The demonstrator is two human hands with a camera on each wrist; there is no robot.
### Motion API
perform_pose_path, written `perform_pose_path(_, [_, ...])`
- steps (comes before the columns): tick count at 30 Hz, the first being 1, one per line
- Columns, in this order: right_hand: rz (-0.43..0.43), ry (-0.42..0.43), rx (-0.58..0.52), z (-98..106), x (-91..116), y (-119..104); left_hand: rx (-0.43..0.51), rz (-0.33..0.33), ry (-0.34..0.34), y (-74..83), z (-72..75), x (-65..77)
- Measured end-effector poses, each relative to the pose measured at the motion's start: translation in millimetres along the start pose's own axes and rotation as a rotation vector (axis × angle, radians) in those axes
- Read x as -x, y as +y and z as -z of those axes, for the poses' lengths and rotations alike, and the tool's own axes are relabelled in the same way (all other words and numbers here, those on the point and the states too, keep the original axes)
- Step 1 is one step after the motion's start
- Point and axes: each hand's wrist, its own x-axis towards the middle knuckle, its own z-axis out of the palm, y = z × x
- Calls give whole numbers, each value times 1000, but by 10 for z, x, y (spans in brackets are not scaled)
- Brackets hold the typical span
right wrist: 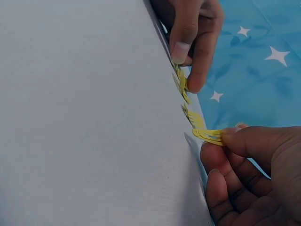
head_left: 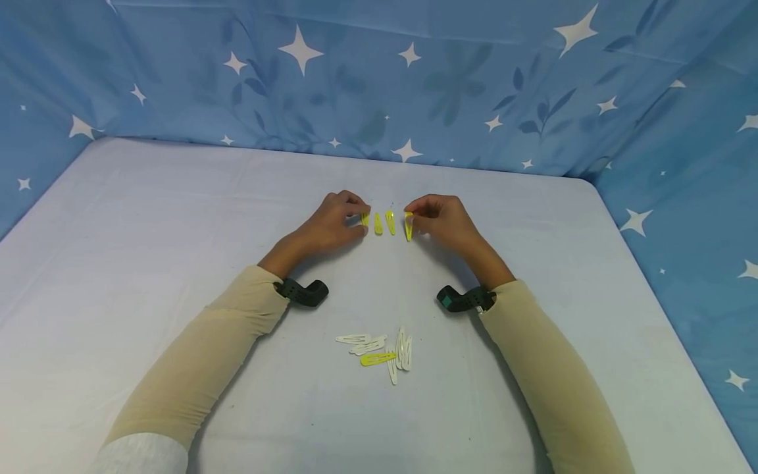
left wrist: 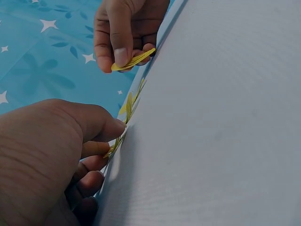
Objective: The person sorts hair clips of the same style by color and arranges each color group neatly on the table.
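A short row of yellow snap hair clips lies on the white table. At its left end my left hand point(head_left: 336, 222) pinches one yellow hair clip point(head_left: 364, 219) between thumb and fingers, down at the tabletop. Two more yellow clips, one hair clip point(head_left: 378, 224) and another hair clip point(head_left: 389, 222), lie between the hands. My right hand point(head_left: 445, 220) pinches a further yellow hair clip point(right wrist: 208, 135) between thumb and index finger. In the right wrist view that clip appears raised off the cloth, its end partly covered by the fingertips.
Nearer the body lies a loose pile of several white hair clips point(head_left: 404, 350), with one yellow hair clip point(head_left: 378, 359) on top. The white tabletop point(head_left: 177, 217) ends at a blue star-patterned curtain point(head_left: 355, 99) behind and to the right.
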Motion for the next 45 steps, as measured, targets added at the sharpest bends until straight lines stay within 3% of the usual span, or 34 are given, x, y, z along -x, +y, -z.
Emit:
perform_pose_path(16, [-5, 2, 48, -71, -124, 28, -8, -3, 3, 2, 2, 2])
perform_pose_path(32, [-32, -23, 165, -85, -147, -42, -1, 11, -12, -9, 0, 6])
perform_pose_path(45, [-19, 11, 164, -76, -127, -4, -10, 2, -2, -23, 1, 0])
